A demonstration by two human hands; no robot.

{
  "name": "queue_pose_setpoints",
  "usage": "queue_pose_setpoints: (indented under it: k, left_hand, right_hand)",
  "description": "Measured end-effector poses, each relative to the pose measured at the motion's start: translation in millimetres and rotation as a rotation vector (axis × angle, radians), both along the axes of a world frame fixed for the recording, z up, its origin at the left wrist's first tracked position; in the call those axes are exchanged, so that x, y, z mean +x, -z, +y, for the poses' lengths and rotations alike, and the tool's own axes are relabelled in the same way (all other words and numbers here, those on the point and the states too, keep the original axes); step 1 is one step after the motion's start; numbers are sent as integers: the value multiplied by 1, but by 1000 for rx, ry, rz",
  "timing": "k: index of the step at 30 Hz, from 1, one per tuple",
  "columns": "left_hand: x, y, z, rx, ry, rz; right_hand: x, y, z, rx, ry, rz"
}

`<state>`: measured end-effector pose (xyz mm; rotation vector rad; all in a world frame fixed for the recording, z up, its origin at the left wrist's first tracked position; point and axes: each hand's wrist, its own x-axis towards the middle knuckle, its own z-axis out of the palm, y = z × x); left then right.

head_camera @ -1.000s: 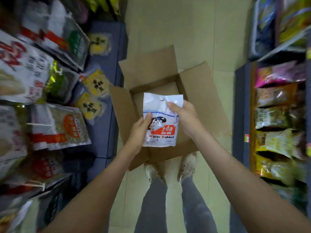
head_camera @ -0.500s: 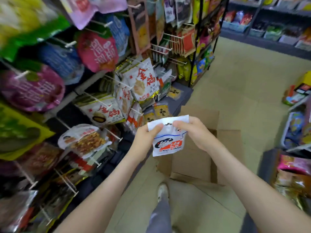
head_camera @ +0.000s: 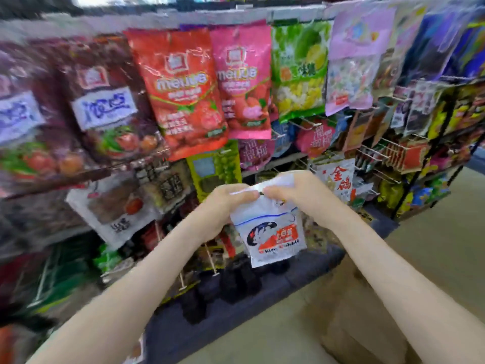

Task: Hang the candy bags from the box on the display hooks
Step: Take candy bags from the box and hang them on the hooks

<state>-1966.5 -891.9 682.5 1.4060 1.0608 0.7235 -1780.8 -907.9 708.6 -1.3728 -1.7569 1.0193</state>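
Candy bag (head_camera: 271, 232) between both pinching hands

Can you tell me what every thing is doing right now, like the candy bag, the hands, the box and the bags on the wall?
White candy bag: off the hooks, hanging upright from both hands.
Left hand: grip shut on the bag's top edge.
Right hand: grip shut on the bag's top edge.
Cardboard box: on the floor, blurred, contents not visible.
Red bag: hanging on the display.
Pink bag: hanging beside it.

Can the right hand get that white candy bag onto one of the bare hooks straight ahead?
Probably yes: right hand and left hand pinch the white candy bag by its top, and bare hooks jut out beyond, nothing between.
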Motion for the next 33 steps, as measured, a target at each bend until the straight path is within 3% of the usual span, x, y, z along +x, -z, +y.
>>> queue_pose_setpoints:
  k: [6, 12, 17, 25, 33]
  left_hand:
    - [-130, -58, -32, 176, -179, 156]
    - [-257, -116, -69, 371, -316, 278]
    - [-333, -157, -77, 456, -478, 369]
    - [-414, -190, -59, 566, -721, 434]
    - [-438, -212, -29, 790, -834, 934]
  right_hand:
    - [-125, -51, 1, 26, -189, -120]
    - [-255, -97, -14, 138, -283, -44]
    - [-339, -121, -12, 232, -262, 137]
    - [-439, -156, 16, 408, -195, 125]
    - [-479, -166, 56, 425, -145, 206]
